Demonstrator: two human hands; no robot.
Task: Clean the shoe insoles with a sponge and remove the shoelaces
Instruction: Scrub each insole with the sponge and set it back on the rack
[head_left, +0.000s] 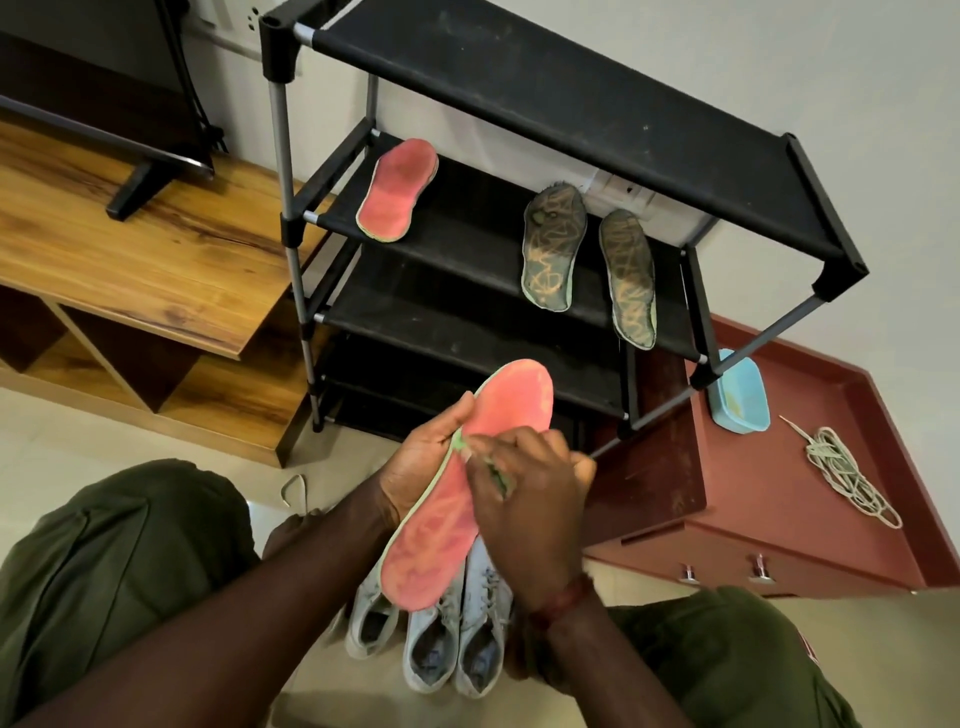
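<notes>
Your knees in olive trousers (119, 561) are framing the bottom of the view, and your forearms are reaching forward between them. Your left hand (421, 457) is cradling the pink insole (436, 535) from beneath, its palm under the middle and its thumb hooking over the near edge, so that the insole is hanging tilted in the air with its toe pointing up toward the rack. Your right hand (524, 499), wearing a reddish wrist band (563, 597), is curling its fingers around a small green sponge (497, 475) and pressing it against the insole's upper face near the middle. Beneath your hands, pale grey shoes (431, 639) are standing side by side on the tiled floor, their openings facing you. Ahead, the black shoe rack (571, 104) is holding a second pink insole (397, 189) at the left of one shelf and two dark insoles (553, 247) lying near each other at the right of the same shelf. To the right, a red cabinet (779, 519) is carrying a blue tub (737, 392) just beside the rack's leg and a loose bundle of pale shoelaces (847, 475) lying apart from the tub. A wooden unit (130, 249) is standing to the left.
</notes>
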